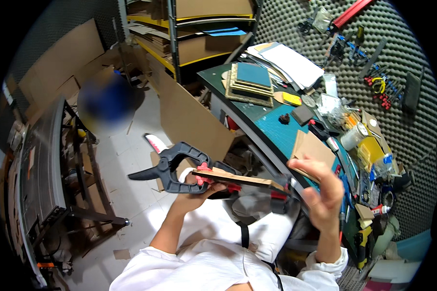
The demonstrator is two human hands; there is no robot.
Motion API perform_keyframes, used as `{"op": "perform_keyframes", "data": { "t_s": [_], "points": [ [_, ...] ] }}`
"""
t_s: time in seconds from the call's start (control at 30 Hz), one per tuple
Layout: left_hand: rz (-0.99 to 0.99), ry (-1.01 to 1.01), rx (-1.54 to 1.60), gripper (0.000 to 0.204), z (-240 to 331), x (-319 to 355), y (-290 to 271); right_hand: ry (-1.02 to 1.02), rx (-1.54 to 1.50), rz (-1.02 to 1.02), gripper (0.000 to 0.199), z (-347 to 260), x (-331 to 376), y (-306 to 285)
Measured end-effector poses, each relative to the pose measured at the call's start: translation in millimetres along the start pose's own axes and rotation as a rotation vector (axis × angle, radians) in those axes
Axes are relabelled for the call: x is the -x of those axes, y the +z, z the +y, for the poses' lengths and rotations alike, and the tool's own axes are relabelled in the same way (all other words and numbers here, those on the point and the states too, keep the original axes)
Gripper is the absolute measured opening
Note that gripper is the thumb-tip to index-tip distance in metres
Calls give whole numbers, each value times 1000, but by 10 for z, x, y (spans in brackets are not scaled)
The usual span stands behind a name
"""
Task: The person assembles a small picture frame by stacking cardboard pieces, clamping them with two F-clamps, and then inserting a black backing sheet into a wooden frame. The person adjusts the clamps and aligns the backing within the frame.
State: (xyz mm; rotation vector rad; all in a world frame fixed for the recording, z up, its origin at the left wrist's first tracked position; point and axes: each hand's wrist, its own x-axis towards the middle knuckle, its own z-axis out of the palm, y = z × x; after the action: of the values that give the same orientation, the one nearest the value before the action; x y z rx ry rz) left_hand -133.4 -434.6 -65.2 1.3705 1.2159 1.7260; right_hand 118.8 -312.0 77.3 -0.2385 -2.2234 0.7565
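The person sits by a crowded workbench (228, 112), the left hand (196, 198) gripping a thin board (240, 178) from below, near its left end. A black spring clamp (172, 167) with red pads bites that end, its handles poking out to the left. The right hand (323, 189) is raised just beyond the board's other end, fingers bent and apart. On the bench lie a stack of panels (253, 75), white papers (291, 63) and a jar (352, 138). Tools hang on the bumpy grey wall (398, 39); cardboard fills the shelves (174, 39) behind.
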Motion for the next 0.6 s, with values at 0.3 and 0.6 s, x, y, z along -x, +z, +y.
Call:
{"op": "perform_keyframes", "data": {
  "t_s": [0.3,0.6],
  "points": [
    [-65,7,-202,22,131,51,44,72,-186,138,33,-43,90,256],
    [-28,34,-292,23,147,102,-8,-6,-99,70,38,104,159,172]
  ]
}}
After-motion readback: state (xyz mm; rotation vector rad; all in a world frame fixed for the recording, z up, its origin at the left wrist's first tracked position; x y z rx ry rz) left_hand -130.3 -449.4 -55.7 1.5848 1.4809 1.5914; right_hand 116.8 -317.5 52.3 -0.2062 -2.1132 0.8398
